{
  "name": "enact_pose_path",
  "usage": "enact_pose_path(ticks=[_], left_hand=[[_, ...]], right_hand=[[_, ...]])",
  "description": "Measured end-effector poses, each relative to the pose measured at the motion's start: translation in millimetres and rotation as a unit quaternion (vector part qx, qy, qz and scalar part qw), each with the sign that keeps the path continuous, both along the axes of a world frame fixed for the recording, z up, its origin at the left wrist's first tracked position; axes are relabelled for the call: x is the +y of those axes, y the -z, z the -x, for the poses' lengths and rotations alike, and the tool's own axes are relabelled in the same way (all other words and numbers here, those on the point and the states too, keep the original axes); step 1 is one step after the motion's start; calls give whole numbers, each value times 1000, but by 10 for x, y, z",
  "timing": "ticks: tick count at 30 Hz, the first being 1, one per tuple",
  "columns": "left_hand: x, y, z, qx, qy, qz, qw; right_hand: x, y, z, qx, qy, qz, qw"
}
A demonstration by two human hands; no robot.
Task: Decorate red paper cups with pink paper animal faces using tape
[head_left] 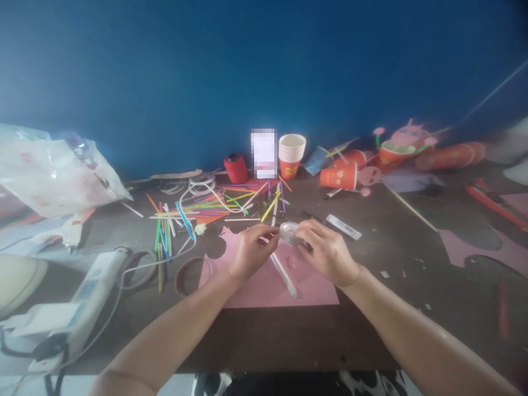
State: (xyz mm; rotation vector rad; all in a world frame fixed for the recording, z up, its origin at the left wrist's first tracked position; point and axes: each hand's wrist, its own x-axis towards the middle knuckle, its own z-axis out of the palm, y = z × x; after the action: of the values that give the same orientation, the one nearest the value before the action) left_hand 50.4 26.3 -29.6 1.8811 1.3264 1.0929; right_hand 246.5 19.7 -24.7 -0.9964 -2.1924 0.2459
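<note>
My right hand (325,247) is closed round a roll of clear tape (290,232), held just above the table. My left hand (256,247) has its thumb and fingertips drawn together at the left edge of that roll; whatever is between them is too small to make out. Beneath both hands lies a sheet of pink paper (243,294) with curved cut-outs along its upper left edge. A white straw-like stick (285,276) rests slanted on the paper, its upper part partly hidden by my hands.
Behind lie several coloured sticks (206,208) and a white cable (190,192). A stack of paper cups (292,157) stands near a phone (264,154) with a blurred screen. Left are a power strip (93,291) and a glue gun (66,234); right, decorated red cups (340,176) and pink scraps (470,250).
</note>
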Motion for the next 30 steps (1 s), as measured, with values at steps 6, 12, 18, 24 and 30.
enact_pose_path(ticks=[6,12,18,24,30], left_hand=[[-10,-18,29,146,41,-71,986],[20,-27,41,97,55,-33,993],[37,-51,39,74,48,-31,996],[39,-39,43,40,39,-4,998],[59,-20,52,-28,49,38,998]], right_hand=[[-13,-41,-1,-60,-18,-20,998],[-19,-32,4,-50,-32,-21,998],[4,-8,15,11,-58,10,998],[3,2,47,62,-59,52,995],[6,51,70,139,-51,112,983]])
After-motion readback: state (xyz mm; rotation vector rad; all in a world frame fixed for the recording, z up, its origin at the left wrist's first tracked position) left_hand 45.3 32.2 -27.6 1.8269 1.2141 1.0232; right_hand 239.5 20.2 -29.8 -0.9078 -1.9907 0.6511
